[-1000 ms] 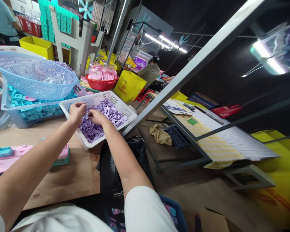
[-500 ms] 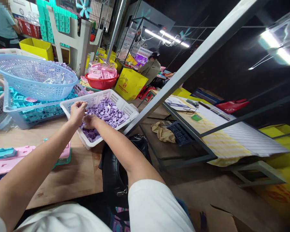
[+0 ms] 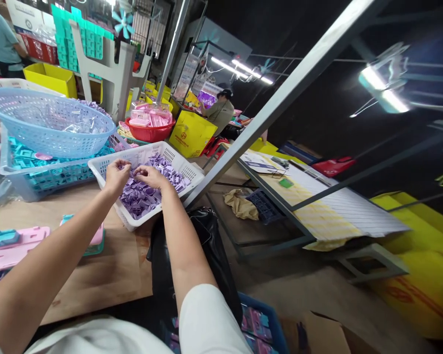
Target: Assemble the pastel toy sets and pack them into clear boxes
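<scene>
A white perforated basket [image 3: 131, 223] full of small purple plastic pieces [image 3: 143, 194] stands on the wooden table. My left hand [image 3: 116, 178] is over its left side, fingers pinched together; what they hold is too small to make out. Just right of it, my right hand [image 3: 149, 176] hovers above the pieces with thumb and fingers curled into a pinch, the content hidden. The two hands are close together but apart. Left of my forearm lie pink plastic panels [image 3: 25, 246] with a teal part [image 3: 2, 238] on top.
A light blue oval basket [image 3: 55, 140] rests on a clear bin [image 3: 51, 174] of teal parts. Behind are a red basket [image 3: 151, 132] of pink cases and a yellow box [image 3: 192, 132]. A slanted metal post [image 3: 258, 125] rises beside the white basket; a black bag [image 3: 195, 250] sits below it.
My right hand has lifted from among the purple pieces and turned, its fingertips now above them. The left hand stays pinched near the same spot. The camera view has shifted slightly.
</scene>
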Tool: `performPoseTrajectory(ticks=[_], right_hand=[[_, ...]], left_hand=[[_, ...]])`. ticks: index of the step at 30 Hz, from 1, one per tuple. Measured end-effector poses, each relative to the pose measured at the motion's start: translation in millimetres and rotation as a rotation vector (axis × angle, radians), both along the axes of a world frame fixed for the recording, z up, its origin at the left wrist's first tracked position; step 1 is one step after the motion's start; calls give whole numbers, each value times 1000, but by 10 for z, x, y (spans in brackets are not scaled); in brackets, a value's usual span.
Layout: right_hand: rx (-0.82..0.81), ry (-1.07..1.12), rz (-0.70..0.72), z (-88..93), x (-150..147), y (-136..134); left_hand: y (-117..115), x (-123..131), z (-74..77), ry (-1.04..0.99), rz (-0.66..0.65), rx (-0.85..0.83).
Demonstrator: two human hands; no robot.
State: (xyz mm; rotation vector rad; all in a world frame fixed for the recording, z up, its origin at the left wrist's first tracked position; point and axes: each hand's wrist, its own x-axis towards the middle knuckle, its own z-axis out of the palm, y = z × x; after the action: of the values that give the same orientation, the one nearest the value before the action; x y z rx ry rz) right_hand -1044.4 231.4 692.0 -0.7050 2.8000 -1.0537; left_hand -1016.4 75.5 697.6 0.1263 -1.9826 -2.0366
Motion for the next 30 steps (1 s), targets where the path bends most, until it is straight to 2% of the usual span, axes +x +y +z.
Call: performPoseTrajectory(ticks=[4, 9, 13, 15, 17, 19, 20, 22, 25, 27, 30], right_hand=[[-346, -129, -49, 11, -22, 19], [-572, -257, -98, 95, 26, -24], [-701, -270, -213, 176, 112, -58], [-786, -192, -261, 232, 231, -50], [-840, -78, -241, 316, 446, -46], [-826, 39, -148, 406, 771, -84], [-805, 88, -97, 436, 964, -133], [-763, 138, -32, 421, 1355, -308], [-726, 94, -42, 160, 1774, -711], [-713, 44, -115, -127, 1878, -981], [-703, 19, -274, -551, 1857, -1245]], left_hand=[[1, -4, -12, 2, -30, -68], [-4, 15, -5, -21, -105, -119], [51, 80, 47, -46, -114, -102], [57, 121, 98, -47, -89, -26], [-20, 187, 162, -46, -91, 160], [-216, 332, 225, -9, -126, 352], [-357, 451, 248, 34, -150, 390], [-689, 783, 258, 151, -181, 288], [-1164, 1405, 145, 282, -164, -74], [-1366, 1782, -22, 324, -145, -305], [-1466, 2139, -362, 346, -210, -593]])
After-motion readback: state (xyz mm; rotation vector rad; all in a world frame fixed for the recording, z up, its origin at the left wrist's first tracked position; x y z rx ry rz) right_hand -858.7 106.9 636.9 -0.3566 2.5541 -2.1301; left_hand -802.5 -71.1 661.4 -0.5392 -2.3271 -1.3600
